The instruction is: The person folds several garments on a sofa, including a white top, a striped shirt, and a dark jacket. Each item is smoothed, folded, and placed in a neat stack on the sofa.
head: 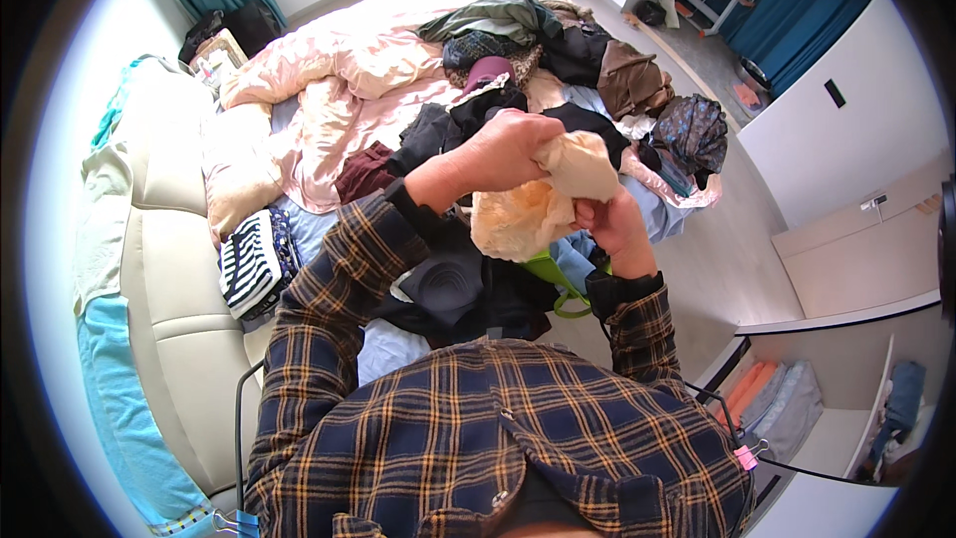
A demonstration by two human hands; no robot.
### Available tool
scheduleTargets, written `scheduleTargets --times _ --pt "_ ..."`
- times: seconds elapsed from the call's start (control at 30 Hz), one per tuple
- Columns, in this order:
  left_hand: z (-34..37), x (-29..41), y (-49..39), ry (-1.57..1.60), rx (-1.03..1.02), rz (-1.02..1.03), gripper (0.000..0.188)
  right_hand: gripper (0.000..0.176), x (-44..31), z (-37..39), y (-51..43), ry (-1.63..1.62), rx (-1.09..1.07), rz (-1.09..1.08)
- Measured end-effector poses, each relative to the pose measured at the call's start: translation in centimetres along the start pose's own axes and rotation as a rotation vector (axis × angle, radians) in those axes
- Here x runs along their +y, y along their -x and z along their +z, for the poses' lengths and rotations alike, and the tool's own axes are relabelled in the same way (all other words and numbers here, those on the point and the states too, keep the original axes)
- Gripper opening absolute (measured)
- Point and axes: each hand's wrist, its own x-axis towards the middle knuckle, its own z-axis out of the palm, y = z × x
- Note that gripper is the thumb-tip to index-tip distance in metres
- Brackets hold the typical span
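Note:
Both hands hold a cream-coloured piece of fabric (515,220) up over the pile on the bed; its exact kind is unclear. My left hand (508,153) grips its upper edge, fingers curled in. On the lower right, my right hand (611,218) pinches another part of the cloth. Below them lies a dark grey moulded bra cup (446,285) among black garments. A bright green bag (549,273) with a strap sits beside it, blue cloth (573,250) at its opening. Maroon cloth (364,172) lies left of my left hand.
Heaped clothes include a green garment (485,15), a brown one (631,78) and a patterned bundle (691,133). Folded striped clothing (250,261) lies by the padded headboard (194,291). A pink quilt (358,60) covers the far bed. An open wardrobe (836,426) stands at right.

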Motion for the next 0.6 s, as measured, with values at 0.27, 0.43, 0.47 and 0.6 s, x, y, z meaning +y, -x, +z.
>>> scheduleTargets --times 0.27,0.43,0.47,0.6 --pt "-6.0 -0.1 -0.6 0.934 0.126 -0.316 0.046 0.035 -0.9 0.5 -0.1 0.718 0.395 -0.551" --pt "-7.9 0.5 -0.9 1.177 0.154 -0.245 0.047 0.057 -1.0 1.5 -0.4 0.728 0.341 -0.556" --pt "-8.0 0.6 -0.9 1.198 0.125 -0.261 0.048 0.058 -1.3 1.8 -0.1 0.827 0.347 -0.562" --pt "-7.2 0.7 -0.8 1.377 0.131 -0.266 0.048 0.056 -1.5 3.8 -0.9 0.515 0.05 -0.643"
